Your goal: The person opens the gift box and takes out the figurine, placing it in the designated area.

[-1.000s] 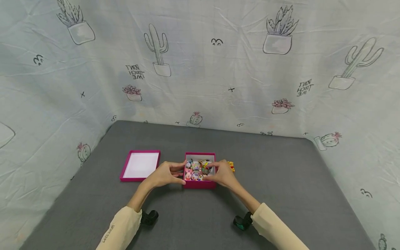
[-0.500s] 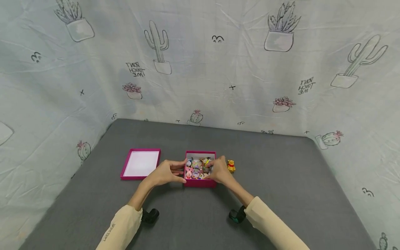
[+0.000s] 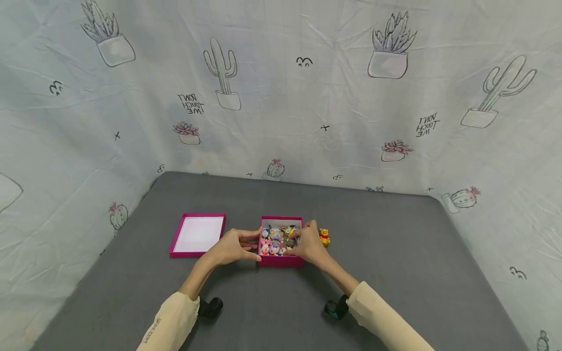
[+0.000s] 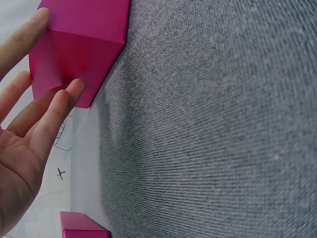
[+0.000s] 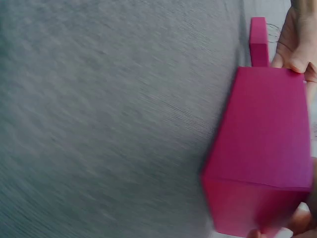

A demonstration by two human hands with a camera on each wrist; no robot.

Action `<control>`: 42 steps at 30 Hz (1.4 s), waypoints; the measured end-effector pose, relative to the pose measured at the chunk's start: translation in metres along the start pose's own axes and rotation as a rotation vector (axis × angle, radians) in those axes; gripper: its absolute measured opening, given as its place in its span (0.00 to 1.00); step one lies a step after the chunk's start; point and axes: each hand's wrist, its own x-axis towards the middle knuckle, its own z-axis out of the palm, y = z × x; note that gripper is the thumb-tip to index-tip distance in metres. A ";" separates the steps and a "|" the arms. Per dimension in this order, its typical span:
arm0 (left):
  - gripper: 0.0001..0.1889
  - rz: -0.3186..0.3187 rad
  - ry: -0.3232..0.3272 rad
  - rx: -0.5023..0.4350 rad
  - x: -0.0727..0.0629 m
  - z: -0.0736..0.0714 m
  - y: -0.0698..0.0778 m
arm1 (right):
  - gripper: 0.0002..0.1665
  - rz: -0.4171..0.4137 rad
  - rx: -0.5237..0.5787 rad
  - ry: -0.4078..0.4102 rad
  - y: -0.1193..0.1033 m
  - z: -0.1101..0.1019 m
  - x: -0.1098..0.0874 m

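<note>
An open magenta box (image 3: 281, 262) with a white inside stands mid-table, packed with several small cartoon toy figurines (image 3: 275, 239). My left hand (image 3: 230, 246) rests along its left side, fingers loosely extended and thumb at the front corner. In the left wrist view, fingers (image 4: 58, 99) touch the magenta wall. My right hand (image 3: 311, 243) reaches over the right rim, thumb and index finger bent around a figurine inside; the hand hides most of it. In the right wrist view, the box (image 5: 262, 129) covers most of that hand. A yellow bear figurine (image 3: 324, 237) stands just right of the hand.
Left of the box lies its magenta lid (image 3: 197, 254), white inside facing up. A grey cloth covers the table (image 3: 373, 243). Behind it hangs a pale curtain (image 3: 281, 97) printed with cacti. Each wrist wears a black camera, such as the left camera (image 3: 210, 308).
My right hand has turned slightly more upright at the box's right side, uncovering the whole bear figurine. My left hand, the box and the lid keep their places; the head view shifts slightly.
</note>
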 end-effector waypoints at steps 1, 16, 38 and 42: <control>0.39 0.001 -0.001 0.001 0.000 0.000 0.000 | 0.23 -0.004 -0.011 -0.004 -0.001 -0.001 0.000; 0.40 -0.005 -0.001 0.017 0.001 0.001 -0.002 | 0.23 -0.067 -0.060 -0.009 0.004 -0.004 0.002; 0.39 0.026 -0.007 -0.013 0.000 0.001 -0.002 | 0.28 -0.170 0.469 -0.016 0.019 -0.042 -0.003; 0.39 0.021 -0.008 -0.013 0.000 0.001 -0.002 | 0.29 -0.168 0.637 -0.075 0.024 -0.045 -0.003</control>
